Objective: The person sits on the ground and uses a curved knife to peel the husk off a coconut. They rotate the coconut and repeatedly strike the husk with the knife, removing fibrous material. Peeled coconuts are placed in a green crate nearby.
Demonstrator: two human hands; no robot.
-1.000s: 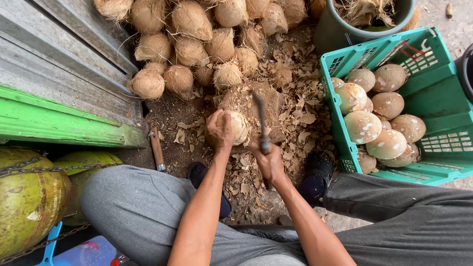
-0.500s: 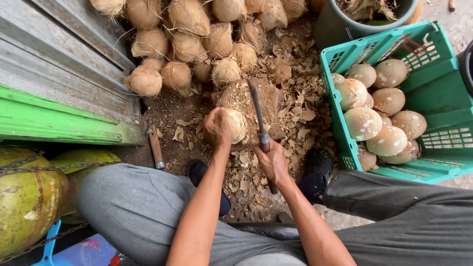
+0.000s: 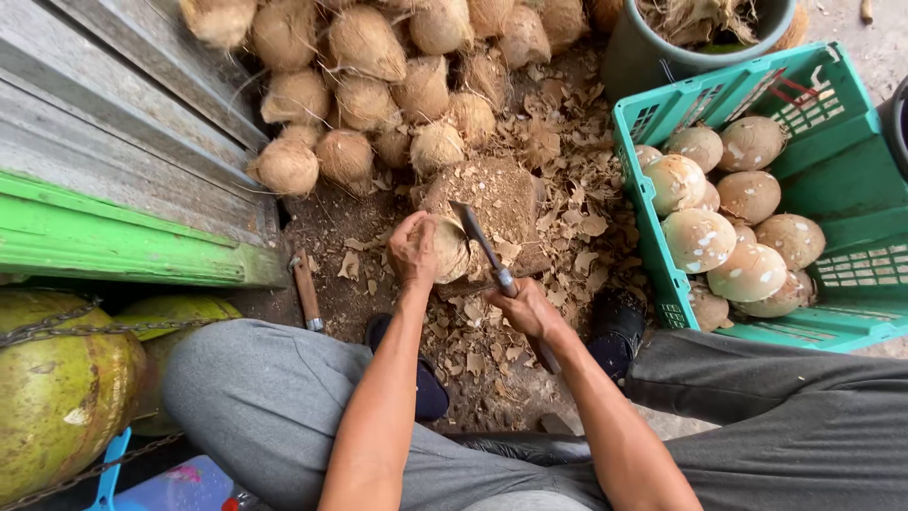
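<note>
Your left hand [image 3: 412, 248] was wrapped around a husked coconut [image 3: 448, 248], pressing it on the chopping block [image 3: 501, 194] at the scene's centre. Your right hand [image 3: 526, 308] had its fingers curled tight on a cleaver [image 3: 480, 241], whose blade met the coconut's right side. A green crate [image 3: 842, 166] of peeled coconuts [image 3: 728, 222] stood to the right.

The person wears loose grey trousers [image 3: 284, 397] at seven and four o'clock, dark slip-on shoes [image 3: 619, 322] near the centre, and no sleeves, rings or watch on either bare forearm [image 3: 378, 416].
</note>
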